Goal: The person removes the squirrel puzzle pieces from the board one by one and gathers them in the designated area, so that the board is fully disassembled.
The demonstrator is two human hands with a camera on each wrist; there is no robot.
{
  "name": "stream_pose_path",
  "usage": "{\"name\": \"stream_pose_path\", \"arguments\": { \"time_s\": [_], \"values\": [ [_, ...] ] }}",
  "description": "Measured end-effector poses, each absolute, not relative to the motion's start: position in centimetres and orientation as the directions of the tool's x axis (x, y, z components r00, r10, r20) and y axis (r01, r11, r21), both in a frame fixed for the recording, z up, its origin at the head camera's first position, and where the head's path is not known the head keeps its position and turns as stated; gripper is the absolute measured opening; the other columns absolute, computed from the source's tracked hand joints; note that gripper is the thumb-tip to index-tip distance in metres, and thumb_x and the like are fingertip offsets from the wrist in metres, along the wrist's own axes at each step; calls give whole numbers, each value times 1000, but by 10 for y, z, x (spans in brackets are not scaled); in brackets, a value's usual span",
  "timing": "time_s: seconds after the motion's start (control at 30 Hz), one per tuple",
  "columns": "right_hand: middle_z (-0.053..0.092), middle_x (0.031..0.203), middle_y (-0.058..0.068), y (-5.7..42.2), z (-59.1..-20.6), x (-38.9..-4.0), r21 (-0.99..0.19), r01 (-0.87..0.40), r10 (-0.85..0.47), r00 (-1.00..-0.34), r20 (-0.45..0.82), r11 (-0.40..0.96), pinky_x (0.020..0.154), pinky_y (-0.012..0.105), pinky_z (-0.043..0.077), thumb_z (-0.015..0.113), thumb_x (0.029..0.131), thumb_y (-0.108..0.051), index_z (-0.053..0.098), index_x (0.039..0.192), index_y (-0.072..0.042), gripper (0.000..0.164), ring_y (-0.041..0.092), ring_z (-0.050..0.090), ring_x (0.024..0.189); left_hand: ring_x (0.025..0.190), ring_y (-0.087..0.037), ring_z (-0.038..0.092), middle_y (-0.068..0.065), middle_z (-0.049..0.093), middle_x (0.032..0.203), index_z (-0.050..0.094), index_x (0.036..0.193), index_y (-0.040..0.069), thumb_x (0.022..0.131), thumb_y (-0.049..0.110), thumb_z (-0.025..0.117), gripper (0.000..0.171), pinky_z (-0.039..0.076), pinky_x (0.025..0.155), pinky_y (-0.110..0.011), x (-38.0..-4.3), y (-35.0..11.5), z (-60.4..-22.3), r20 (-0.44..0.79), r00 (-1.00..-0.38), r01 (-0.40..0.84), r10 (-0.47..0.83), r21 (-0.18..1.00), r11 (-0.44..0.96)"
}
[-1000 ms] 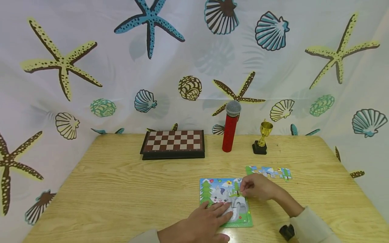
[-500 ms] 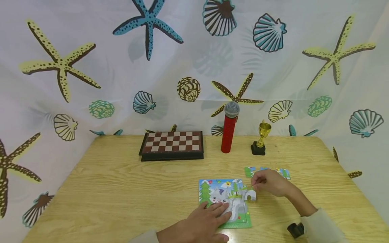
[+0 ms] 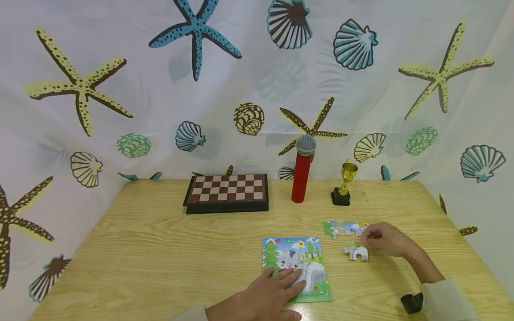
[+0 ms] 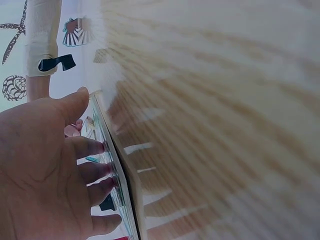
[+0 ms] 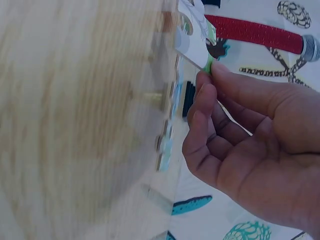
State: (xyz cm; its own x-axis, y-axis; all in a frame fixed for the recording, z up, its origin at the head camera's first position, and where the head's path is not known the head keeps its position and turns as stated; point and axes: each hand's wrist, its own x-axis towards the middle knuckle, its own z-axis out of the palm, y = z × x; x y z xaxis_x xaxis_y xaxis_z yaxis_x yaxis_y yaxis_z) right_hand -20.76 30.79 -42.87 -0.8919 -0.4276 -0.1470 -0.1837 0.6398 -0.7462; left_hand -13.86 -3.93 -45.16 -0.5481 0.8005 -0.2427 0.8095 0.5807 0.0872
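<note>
My left hand (image 3: 270, 292) rests with spread, straight fingers on the lower left of a squirrel jigsaw puzzle (image 3: 311, 254), hiding that corner. The left wrist view shows the same hand (image 4: 47, 165) with its fingertips on the puzzle's edge. Right of the puzzle, my right hand (image 3: 386, 239) pinches a grey-and-green puzzle piece (image 3: 356, 252) between thumb and forefinger. From the right wrist, the piece (image 5: 192, 42) appears held by one corner, above the table. Behind it lies a row of loose puzzle pieces (image 3: 350, 228), partly covered by the right hand.
At the back stand a chessboard box (image 3: 226, 191), a red microphone (image 3: 302, 174) and a small gold trophy (image 3: 345, 183) on a black base. A curtain (image 3: 225, 93) printed with starfish and shells hangs behind the wooden table (image 3: 160, 258).
My right hand has lifted the puzzle piece off the puzzle's right side and carried it rightward, near the loose pieces. The left hand has stayed on the puzzle.
</note>
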Motion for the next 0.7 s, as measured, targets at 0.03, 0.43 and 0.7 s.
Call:
{"name": "stream_pose_path", "arguments": {
  "time_s": [0.03,0.43,0.7],
  "values": [
    [58,78,6,312,-430,-208,-747,-179,-425,-893,-150,640,56,22,40,55,94,-3,62,92,4,10,5,44,63,144,-16,27,2,25,158,30,150,25,95,62,33,67,36,107,-46,-139,-39,-452,-241,-546,811,802,86,578],
    [59,73,2,338,-440,-207,-650,-114,-273,-951,-149,751,55,22,39,61,90,-5,66,89,2,9,7,45,61,144,-18,28,0,26,157,30,150,23,96,61,32,66,37,106,-46,-139,-41,-453,-217,-534,823,817,88,561],
    [61,76,2,347,-440,-211,-561,-57,-185,-967,-174,826,61,25,39,60,88,-3,65,87,0,6,13,47,68,145,-18,27,0,25,158,30,150,23,96,61,31,66,36,107,-46,-140,-41,-453,-228,-531,821,816,100,562]
  ]
}}
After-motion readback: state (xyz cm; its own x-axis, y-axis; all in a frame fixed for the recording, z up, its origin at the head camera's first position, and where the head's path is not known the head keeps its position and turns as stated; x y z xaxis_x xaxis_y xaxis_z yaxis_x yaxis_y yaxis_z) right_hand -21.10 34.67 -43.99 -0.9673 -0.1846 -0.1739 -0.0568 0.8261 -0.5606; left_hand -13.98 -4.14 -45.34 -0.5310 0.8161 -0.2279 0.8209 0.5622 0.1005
